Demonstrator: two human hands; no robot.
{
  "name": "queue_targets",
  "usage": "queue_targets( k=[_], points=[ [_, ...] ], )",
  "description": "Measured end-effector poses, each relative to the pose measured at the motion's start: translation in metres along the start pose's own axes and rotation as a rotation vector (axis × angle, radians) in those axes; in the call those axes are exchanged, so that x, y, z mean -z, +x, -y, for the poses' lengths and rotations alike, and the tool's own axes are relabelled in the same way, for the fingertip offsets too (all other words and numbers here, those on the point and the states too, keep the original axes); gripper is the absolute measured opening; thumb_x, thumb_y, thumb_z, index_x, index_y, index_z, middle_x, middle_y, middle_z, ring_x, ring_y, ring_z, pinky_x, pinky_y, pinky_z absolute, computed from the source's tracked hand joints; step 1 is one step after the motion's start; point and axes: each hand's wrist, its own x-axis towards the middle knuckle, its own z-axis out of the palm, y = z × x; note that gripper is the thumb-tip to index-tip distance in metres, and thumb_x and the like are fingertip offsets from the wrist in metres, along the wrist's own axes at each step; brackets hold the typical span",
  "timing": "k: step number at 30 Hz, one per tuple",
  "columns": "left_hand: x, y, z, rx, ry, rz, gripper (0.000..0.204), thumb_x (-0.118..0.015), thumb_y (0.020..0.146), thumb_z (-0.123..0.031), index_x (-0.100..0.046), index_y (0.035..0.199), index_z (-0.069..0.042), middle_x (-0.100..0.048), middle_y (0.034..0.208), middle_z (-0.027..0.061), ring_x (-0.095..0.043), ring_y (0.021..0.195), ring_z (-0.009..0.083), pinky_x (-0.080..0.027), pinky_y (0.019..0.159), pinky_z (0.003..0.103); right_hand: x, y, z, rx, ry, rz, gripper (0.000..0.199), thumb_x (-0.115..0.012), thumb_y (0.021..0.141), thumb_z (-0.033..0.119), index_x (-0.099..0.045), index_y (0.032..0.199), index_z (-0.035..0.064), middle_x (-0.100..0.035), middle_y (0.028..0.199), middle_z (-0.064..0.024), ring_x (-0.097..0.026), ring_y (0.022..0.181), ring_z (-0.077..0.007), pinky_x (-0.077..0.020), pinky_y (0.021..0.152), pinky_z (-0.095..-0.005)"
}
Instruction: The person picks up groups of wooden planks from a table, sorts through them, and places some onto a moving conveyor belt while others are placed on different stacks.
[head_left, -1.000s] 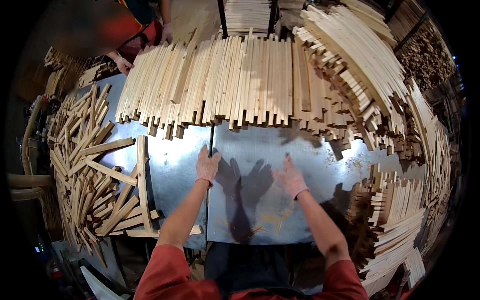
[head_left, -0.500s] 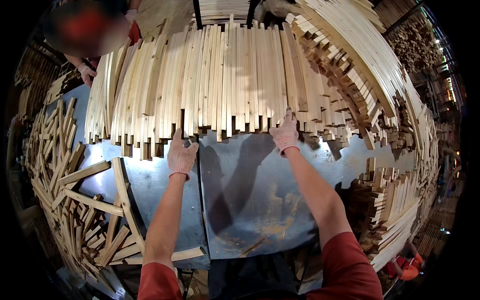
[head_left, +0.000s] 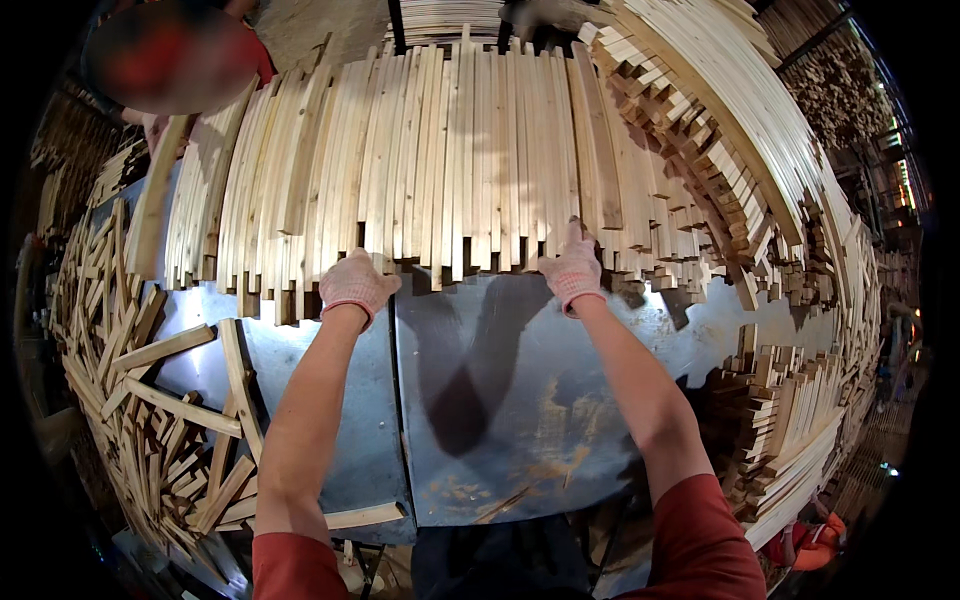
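A wide layer of pale wooden strips (head_left: 420, 150) lies side by side across the metal table (head_left: 500, 400), their uneven near ends facing me. My left hand (head_left: 358, 282), in a pale knitted glove with a pink cuff, is closed at the near ends of strips left of the middle. Its fingertips are partly hidden among the wood. Farther right, my gloved right hand (head_left: 573, 268) holds the near ends there, its index finger lying forward along the wood and its other fingers bent. Several strips lie between my hands.
Loose wooden pieces (head_left: 180, 410) lie jumbled at the left. Stacked strips (head_left: 790, 400) stand at the right, and a long stack (head_left: 720, 100) curves along the far right. At the far left, another person (head_left: 165, 60) stands by a strip (head_left: 160, 200) set apart from the layer.
My left hand has shifted slightly forward and its fingers have folded in. My right hand has hardly moved. A strip beside the other person has come away to the left of the layer.
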Motion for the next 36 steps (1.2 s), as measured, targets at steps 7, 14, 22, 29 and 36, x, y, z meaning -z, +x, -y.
queue_targets(
  k=[7,14,22,29,36],
  points=[
    [-0.017,0.004,-0.014,0.057,-0.041,-0.101,0.052,-0.075,0.092,-0.045,-0.074,0.12,-0.002,-0.08,0.112,0.0213,-0.078,0.109,0.0363,-0.06,0.097,0.047,0.018,-0.008,0.008,-0.082,-0.027,0.117,0.104,-0.076,0.085,0.017,-0.021,0.173,0.0153,-0.036,0.167,-0.0296,-0.062,0.138,-0.0408,-0.0564,0.111,-0.0435],
    [-0.025,0.001,-0.012,-0.002,-0.078,-0.22,0.06,-0.079,0.083,-0.045,-0.073,0.12,0.002,-0.08,0.112,0.0223,-0.078,0.107,0.0383,-0.058,0.098,0.048,0.01,-0.015,0.012,-0.073,0.085,0.047,0.092,-0.071,0.085,0.008,-0.035,0.168,0.0172,-0.043,0.159,-0.0292,-0.062,0.136,-0.0427,-0.0557,0.11,-0.0461],
    [-0.084,-0.048,0.024,-0.069,-0.079,-0.268,0.055,-0.075,0.085,-0.049,-0.071,0.107,0.002,-0.078,0.094,0.0257,-0.078,0.092,0.0427,-0.06,0.088,0.052,0.005,-0.087,-0.015,-0.015,0.027,0.068,0.087,-0.073,0.087,0.007,-0.039,0.166,0.013,-0.052,0.14,-0.0247,-0.064,0.123,-0.0409,-0.0557,0.104,-0.0444],
    [-0.182,-0.174,0.112,-0.109,-0.139,-0.265,0.05,-0.082,0.082,-0.049,-0.068,0.101,-0.004,-0.076,0.088,0.023,-0.076,0.087,0.0414,-0.061,0.077,0.05,-0.004,-0.253,-0.065,-0.085,0.124,0.145,0.082,-0.073,0.084,0.006,-0.046,0.161,0.0079,-0.046,0.143,-0.0261,-0.06,0.121,-0.0469,-0.0542,0.102,-0.0486],
    [-0.258,-0.313,0.173,-0.014,-0.131,-0.136,0.051,-0.086,0.079,-0.049,-0.067,0.097,-0.006,-0.074,0.079,0.0196,-0.075,0.079,0.0433,-0.058,0.074,0.055,-0.045,-0.415,-0.145,-0.017,0.107,0.12,0.085,-0.077,0.089,0.022,-0.041,0.164,0.0069,-0.039,0.157,-0.0305,-0.053,0.136,-0.0501,-0.0511,0.11,-0.0503]
  ],
)
